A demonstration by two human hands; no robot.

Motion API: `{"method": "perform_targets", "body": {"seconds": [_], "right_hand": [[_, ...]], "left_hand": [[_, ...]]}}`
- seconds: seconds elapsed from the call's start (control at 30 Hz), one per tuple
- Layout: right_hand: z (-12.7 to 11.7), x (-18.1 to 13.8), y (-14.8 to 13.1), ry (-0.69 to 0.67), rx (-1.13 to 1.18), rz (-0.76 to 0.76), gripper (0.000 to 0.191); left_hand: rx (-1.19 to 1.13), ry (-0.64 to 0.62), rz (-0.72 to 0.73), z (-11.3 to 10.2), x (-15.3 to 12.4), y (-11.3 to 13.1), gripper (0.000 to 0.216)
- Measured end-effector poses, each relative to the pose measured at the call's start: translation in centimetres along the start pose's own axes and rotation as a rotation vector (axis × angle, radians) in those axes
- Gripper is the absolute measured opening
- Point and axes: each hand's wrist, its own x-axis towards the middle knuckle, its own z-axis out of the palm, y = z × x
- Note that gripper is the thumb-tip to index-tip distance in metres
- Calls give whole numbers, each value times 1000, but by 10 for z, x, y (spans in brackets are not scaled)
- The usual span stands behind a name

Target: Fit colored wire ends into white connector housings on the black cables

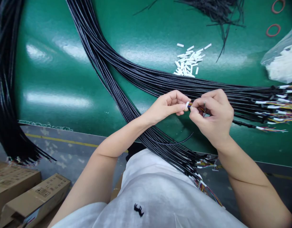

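Note:
My left hand pinches a small white sleeve between thumb and forefinger. Thin coloured wires run out of that sleeve to my right hand, whose fingertips are closed on them. Some wire ends with small connectors show between the right fingers. Behind both hands lies a thick bundle of black cables, with white sleeves and coloured wire ends at its right end. A second black cable bundle passes under my left forearm and hangs over the table's front edge.
Loose white sleeves lie beyond the cables on the green table. A plastic bag of white pieces, red rings and thin black strips are farther back. More cables hang at left above cardboard boxes.

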Motion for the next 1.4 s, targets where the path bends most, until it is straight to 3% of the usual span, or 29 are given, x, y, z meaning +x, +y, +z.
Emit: {"method": "perform_targets", "body": {"seconds": [0.13, 0.27, 0.47, 0.7, 1.03, 1.2, 1.27, 1.4], "right_hand": [[-2, 2, 6, -86, 85, 98, 11], [-7, 6, 18, -222, 479, 354, 13], [-13, 12, 20, -191, 711, 610, 26], [-15, 13, 21, -216, 769, 655, 26], [-14, 16, 18, -226, 840, 762, 27], [-13, 11, 19, -207, 740, 650, 19], [-11, 7, 21, -103, 614, 501, 18], [-8, 3, 23, 70, 208, 141, 32]], "left_hand": [[77, 50, 52, -2, 1, -2, 40], [155, 144, 165, -5, 3, -3, 24], [147, 149, 184, -3, 0, 1, 12], [84, 138, 150, -1, 1, 2, 34], [10, 143, 172, -3, -1, 1, 23], [-7, 149, 174, -3, -1, 1, 17], [-11, 147, 176, -3, -1, 0, 16], [-1, 130, 168, -3, -1, -3, 15]]}}
